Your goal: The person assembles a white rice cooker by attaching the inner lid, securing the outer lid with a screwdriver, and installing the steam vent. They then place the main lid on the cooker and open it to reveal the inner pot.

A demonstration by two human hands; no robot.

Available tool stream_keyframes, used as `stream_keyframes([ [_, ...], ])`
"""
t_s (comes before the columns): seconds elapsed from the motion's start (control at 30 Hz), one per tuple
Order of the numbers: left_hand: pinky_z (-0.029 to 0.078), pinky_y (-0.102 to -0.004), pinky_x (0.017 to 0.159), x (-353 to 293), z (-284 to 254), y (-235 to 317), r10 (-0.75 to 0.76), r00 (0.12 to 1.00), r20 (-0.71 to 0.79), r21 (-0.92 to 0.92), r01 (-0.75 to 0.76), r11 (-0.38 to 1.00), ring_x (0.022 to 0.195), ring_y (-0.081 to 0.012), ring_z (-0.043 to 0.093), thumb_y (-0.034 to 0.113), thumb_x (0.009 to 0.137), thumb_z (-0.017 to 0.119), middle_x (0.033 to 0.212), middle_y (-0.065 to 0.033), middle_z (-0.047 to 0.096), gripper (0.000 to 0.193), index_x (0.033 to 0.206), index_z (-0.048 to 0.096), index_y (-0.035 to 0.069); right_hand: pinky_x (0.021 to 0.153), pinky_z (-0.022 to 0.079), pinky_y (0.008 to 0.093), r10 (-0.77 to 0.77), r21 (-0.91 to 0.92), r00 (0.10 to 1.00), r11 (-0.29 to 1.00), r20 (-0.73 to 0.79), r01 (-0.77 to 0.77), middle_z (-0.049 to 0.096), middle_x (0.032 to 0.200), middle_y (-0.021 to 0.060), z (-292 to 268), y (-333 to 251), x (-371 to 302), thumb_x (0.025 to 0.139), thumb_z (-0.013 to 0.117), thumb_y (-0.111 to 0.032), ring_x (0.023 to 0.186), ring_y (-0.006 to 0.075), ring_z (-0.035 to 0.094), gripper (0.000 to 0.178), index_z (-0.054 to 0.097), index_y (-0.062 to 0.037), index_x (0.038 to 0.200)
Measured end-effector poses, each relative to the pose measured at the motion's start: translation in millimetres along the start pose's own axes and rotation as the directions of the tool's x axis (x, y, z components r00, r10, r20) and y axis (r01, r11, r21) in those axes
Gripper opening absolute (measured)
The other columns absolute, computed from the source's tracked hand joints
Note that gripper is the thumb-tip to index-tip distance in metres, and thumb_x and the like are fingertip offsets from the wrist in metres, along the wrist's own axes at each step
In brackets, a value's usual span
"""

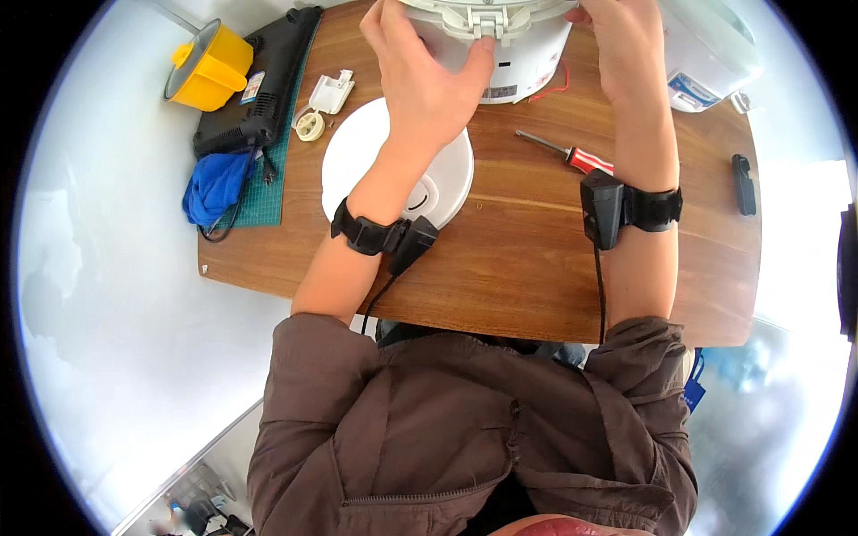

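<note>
At the far edge of the table stands a white rice cooker (527,67), its top cut off by the frame. My left hand (424,80) grips its rim from the left, thumb pressed on the latch piece (488,25) at the front. On the other side my right hand (626,45) has its fingers closed at the rim; the fingertips are partly out of frame. A thin red wire (561,82) pokes out near the cooker's base. Under my left forearm lies a round white cover (357,165). A screwdriver (585,161) with a red and white handle rests beside my right forearm.
Small white plastic parts (331,92) lie left of the cover. Further left, a black appliance (246,107), a yellow lidded container (214,62) and a blue cloth (217,189) sit by a green mat (268,201). At right are a white appliance (706,54) and a black object (744,185).
</note>
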State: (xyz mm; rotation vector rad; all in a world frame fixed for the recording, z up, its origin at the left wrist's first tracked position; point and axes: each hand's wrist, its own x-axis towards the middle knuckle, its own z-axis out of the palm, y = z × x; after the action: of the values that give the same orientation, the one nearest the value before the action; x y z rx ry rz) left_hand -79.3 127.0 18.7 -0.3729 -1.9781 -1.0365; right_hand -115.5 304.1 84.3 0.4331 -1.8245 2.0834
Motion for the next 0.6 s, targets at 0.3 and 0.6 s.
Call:
stream_keyframes([
  [0.3,0.051,-0.038,0.091,2.3,-7.5,18.2,-0.128,0.992,0.009,0.036,0.128,0.991,0.111,-0.0304,0.058,0.007,0.083,0.08,0.144,-0.0237,0.04,0.096,0.158,0.021,-0.006,0.088,0.05,0.0355,-0.131,-0.451,0.979,0.891,-0.158,0.046,0.066,0.113,0.0165,-0.5,7.6,5.2,0.088,0.075,-0.028,0.1,0.0228,0.063,0.05,0.067,0.0055,0.124],
  [0.6,0.052,-0.0297,0.079,-5.5,-10.3,-7.9,-0.104,0.992,0.074,0.038,0.101,0.994,0.1,-0.0201,0.05,0.023,0.083,0.085,0.144,-0.0193,0.028,0.106,0.159,0.016,-0.002,0.096,0.047,0.0312,0.057,-0.373,0.995,0.924,-0.087,-0.086,0.072,0.114,0.0108,0.2,18.8,4.9,0.098,0.068,-0.041,0.103,0.0168,0.063,0.054,0.064,0.003,0.129],
])
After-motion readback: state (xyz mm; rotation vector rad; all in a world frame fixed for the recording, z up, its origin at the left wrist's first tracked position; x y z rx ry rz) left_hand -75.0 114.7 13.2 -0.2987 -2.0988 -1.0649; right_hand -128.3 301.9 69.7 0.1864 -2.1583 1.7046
